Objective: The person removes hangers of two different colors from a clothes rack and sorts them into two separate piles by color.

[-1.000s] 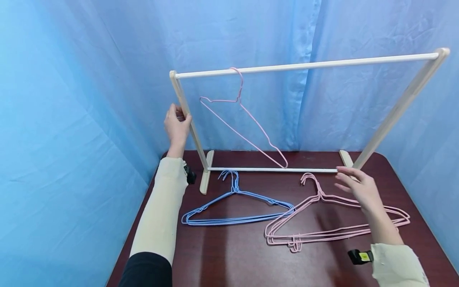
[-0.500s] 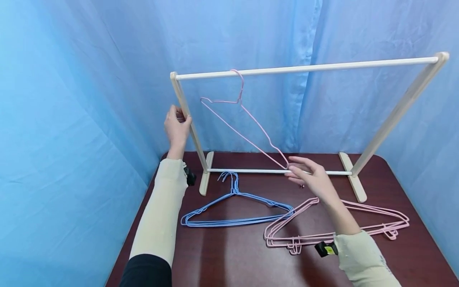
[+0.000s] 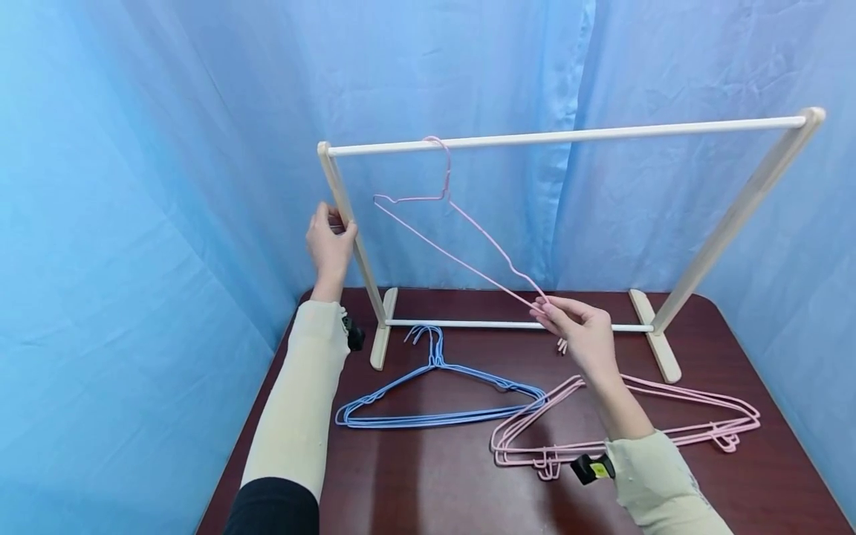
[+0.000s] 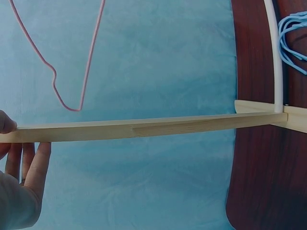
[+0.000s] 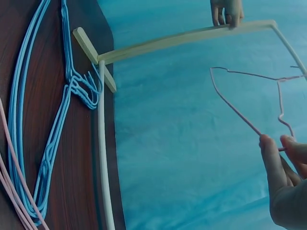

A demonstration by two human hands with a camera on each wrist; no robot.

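Note:
A pink wire hanger (image 3: pixel 491 241) hangs by its hook from the white top bar of a wooden rack (image 3: pixel 568 137), one shoulder tilted low. At that low corner my right hand (image 3: pixel 582 334) pinches the hanger between thumb and fingers, just above the rack's lower bar. The right wrist view also has this hand (image 5: pixel 288 177) on the hanger corner (image 5: pixel 240 115). My left hand (image 3: pixel 331 245) grips the rack's left upright (image 3: pixel 361 253) about midway. In the left wrist view, thumb and fingers lie on opposite sides of the wooden upright (image 4: pixel 144 128).
A bundle of blue hangers (image 3: pixel 438 371) lies on the dark red table (image 3: pixel 468 490) before the rack. Pink hangers (image 3: pixel 702 394) lie to the right, overlapping the blue ones at one corner and partly behind my right forearm. Blue curtains (image 3: pixel 200 148) surround the table.
My right hand has moved left from the rack's right foot to the hanging hanger's low corner and now pinches it. My left hand has stayed on the upright.

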